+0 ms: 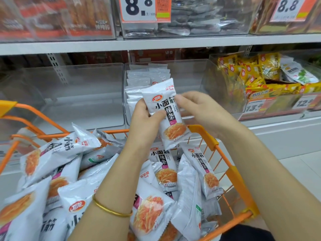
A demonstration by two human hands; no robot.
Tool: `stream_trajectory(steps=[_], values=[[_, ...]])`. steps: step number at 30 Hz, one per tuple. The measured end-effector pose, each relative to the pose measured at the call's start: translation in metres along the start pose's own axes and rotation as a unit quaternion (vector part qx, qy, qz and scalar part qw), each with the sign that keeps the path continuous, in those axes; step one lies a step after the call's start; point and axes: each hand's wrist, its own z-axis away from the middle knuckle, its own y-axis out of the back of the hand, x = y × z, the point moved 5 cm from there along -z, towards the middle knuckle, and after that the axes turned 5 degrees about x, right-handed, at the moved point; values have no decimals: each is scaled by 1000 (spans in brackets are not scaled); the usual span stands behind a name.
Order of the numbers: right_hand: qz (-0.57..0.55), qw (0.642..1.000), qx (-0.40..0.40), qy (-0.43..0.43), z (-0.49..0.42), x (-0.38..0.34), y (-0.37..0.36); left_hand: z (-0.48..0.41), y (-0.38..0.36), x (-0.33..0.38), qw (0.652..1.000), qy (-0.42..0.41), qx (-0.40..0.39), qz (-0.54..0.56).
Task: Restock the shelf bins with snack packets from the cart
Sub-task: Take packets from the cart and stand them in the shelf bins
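Shelving (156, 43) with clear bins faces the cart (211, 136). Above the cart, the left hand (144, 119) grips the held packet (167, 117) with fingers curled round its left edge. The right hand (196, 105) pinches its upper right edge, apparently squaring it upright to match the row (139, 80) standing at the left of the middle bin (191, 79). Judged: room for more lies rightward, over the bin's front lip near the cart rim.
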Motion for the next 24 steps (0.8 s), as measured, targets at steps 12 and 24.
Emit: stream_trajectory(steps=[12, 24], values=[[19, 985, -166, 49, 15, -4, -27, 1, 18, 0, 991, 42, 109, 61], [19, 993, 112, -36, -84, 2, 29, 1, 20, 12, 881, -212, 163, -391]])
